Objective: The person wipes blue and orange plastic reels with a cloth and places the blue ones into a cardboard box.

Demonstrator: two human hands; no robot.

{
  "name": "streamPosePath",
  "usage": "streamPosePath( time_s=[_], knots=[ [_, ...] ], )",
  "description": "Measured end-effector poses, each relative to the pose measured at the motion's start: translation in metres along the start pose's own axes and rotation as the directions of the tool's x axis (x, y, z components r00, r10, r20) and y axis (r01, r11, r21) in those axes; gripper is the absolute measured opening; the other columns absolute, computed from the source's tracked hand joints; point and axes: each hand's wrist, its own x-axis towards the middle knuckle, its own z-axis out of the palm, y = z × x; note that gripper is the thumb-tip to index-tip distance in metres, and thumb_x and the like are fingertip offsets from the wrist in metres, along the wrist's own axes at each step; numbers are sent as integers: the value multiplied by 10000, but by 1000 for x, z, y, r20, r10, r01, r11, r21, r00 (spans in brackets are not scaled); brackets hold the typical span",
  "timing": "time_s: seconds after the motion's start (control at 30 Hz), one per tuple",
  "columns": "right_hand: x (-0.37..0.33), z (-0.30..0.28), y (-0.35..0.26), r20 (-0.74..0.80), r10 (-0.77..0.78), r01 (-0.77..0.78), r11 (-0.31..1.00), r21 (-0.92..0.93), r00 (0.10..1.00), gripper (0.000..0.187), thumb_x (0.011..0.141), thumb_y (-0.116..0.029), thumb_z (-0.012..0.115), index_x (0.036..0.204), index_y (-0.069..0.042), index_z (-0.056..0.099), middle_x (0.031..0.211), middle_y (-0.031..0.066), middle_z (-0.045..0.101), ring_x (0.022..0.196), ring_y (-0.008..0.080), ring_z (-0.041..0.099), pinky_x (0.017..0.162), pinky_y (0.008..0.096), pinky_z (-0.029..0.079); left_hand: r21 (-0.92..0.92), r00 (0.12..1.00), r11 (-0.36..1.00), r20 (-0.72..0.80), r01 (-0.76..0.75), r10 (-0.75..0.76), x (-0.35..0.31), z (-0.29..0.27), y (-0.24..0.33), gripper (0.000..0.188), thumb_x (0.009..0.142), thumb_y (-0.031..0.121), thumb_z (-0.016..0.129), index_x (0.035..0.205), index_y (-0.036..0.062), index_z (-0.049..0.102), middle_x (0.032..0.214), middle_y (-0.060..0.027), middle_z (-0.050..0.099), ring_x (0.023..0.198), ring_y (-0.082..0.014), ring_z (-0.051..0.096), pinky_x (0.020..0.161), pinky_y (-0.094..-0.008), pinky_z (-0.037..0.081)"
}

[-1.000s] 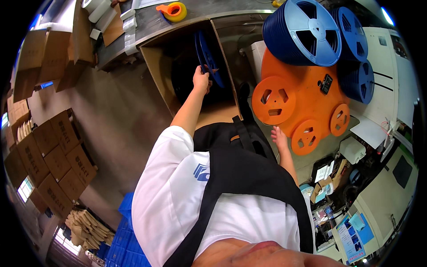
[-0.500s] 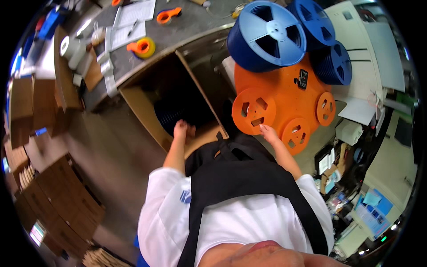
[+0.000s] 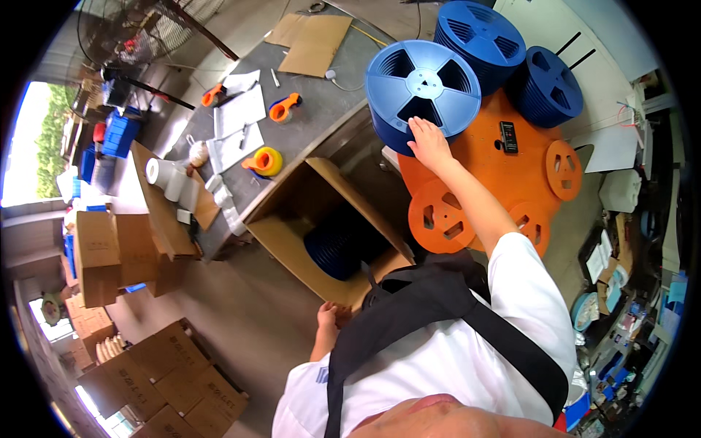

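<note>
A tall stack of blue plastic reels [image 3: 387, 77] stands on the orange table. My right hand [image 3: 429, 141] reaches across to it, fingers stretched out and touching the top reel's face beside one of its openings. My left hand [image 3: 328, 321] is low, just beyond the near edge of an open cardboard box [image 3: 281, 252]. Its fingers are loosely curled, with nothing visible in them. Inside the box lie more blue reels [image 3: 332, 252] on their side, partly lost in shadow.
Two more blue reel stacks, one at the back [image 3: 482, 33] and one at the right [image 3: 551, 87], share the orange table [image 3: 478, 160] with its round slotted discs. Tape dispensers [image 3: 266, 162] and papers lie on the grey workbench [image 3: 321, 91]. Closed cartons [image 3: 164, 372] are piled at lower left.
My right hand has moved from the orange disc up to the blue reel stack. My left hand has come out of the box to its near side. The view has turned and shifted.
</note>
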Motion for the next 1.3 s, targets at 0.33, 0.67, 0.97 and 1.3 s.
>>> streamPosePath(
  time_s=[0.33, 0.67, 0.97, 1.3],
  knots=[
    [-26, -25, -16, -13, -110, 111, 989, 98, 994, 311, 690, -124, 712, 976, -58, 607, 895, 74, 547, 899, 263, 519, 762, 378, 413, 153, 994, 983, 57, -100, 92, -58, 45, 58, 473, 889, -15, 528, 1346, 35, 414, 1319, -142, 498, 1208, -263, 481, 997, -367, 414],
    [-107, -117, -93, 52, -356, 327, 899, 291, 933, 377, 680, -77, 713, 1038, -64, 594, 898, 69, 556, 866, 262, 517, 770, 373, 404, -45, 964, 964, 17, -263, 264, -46, 53, 88, 415, 885, -24, 524, 1294, 8, 461, 1240, -93, 547, 1143, -232, 515, 983, -345, 409],
    [-163, -136, -156, 75, -584, 516, 765, 386, 809, 378, 674, -92, 721, 1034, -87, 608, 912, 23, 566, 876, 220, 531, 799, 355, 418, -337, 756, 754, 155, -564, 636, -111, 70, 204, 409, 957, 192, 511, 1305, -16, 457, 1220, -96, 563, 1135, -199, 524, 974, -322, 413],
    [-189, -141, -188, 61, -781, 696, 587, 413, 622, 379, 674, -139, 719, 1034, -108, 605, 885, 0, 553, 864, 186, 544, 808, 331, 437, -536, 645, 638, 209, -553, 735, -193, 56, 247, 419, 936, 275, 547, 1238, -13, 516, 1103, -108, 627, 1030, -229, 595, 885, -352, 503]
  ],
)
